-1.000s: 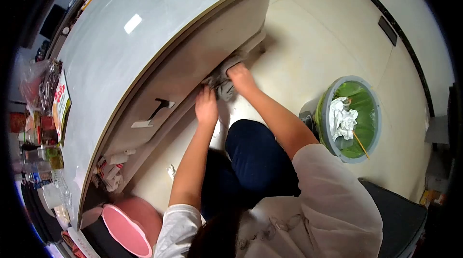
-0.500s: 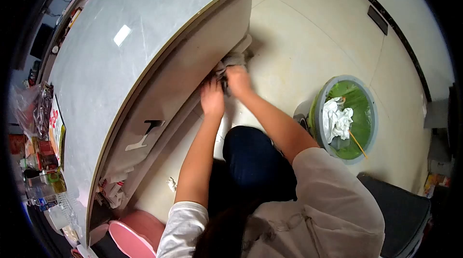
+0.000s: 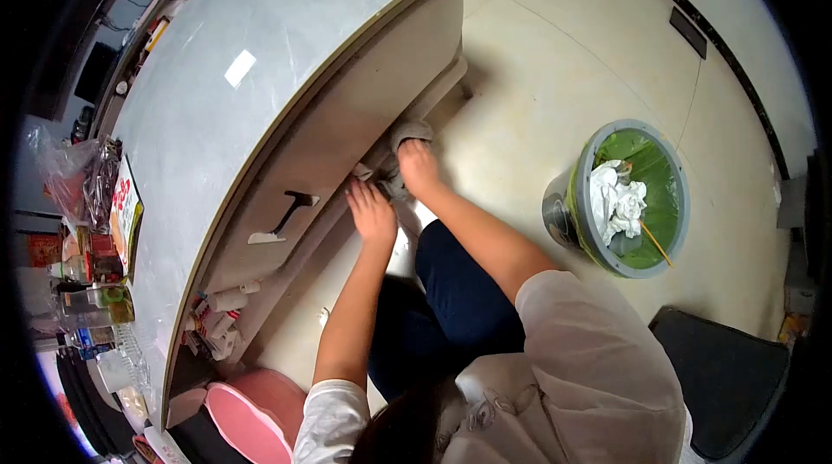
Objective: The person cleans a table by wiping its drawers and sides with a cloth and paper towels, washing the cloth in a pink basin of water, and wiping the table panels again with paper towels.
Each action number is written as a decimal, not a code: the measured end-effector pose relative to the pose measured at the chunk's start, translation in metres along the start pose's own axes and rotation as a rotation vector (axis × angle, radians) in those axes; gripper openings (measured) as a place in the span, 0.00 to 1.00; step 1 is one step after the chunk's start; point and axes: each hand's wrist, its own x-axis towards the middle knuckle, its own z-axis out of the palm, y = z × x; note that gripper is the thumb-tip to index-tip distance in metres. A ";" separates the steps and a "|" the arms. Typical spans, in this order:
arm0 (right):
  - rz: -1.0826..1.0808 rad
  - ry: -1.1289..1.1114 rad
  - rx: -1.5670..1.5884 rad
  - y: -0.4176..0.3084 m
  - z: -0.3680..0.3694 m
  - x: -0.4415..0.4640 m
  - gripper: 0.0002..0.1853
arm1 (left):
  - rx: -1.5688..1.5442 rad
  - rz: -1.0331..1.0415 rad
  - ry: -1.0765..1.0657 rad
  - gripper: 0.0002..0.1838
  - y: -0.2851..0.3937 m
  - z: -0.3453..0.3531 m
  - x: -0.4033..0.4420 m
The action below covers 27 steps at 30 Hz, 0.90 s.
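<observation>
A grey cloth (image 3: 412, 130) is bunched against the lower ledge (image 3: 444, 87) of a coffee table with a pale drawer front (image 3: 347, 122). My right hand (image 3: 418, 168) is closed around the cloth, its fingertips partly hidden in the folds. Just left of it, my left hand (image 3: 373, 211) lies with fingers stretched out against the ledge, touching the cloth's near end. A dark drawer handle (image 3: 290, 211) sits on the front, further left.
To the right stands a trash bin (image 3: 685, 204) with a green liner and crumpled tissues. A pink basin (image 3: 251, 412) is at the lower left, below an open shelf of small boxes (image 3: 221, 325). A dark stool (image 3: 719, 377) is at the lower right.
Both hands and the cloth have come nearer along the ledge, away from the table's far corner. My view has shifted slightly.
</observation>
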 end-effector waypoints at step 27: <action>0.229 -0.102 -0.128 0.054 -0.003 0.049 0.06 | -0.030 0.423 0.240 0.20 0.046 0.004 0.093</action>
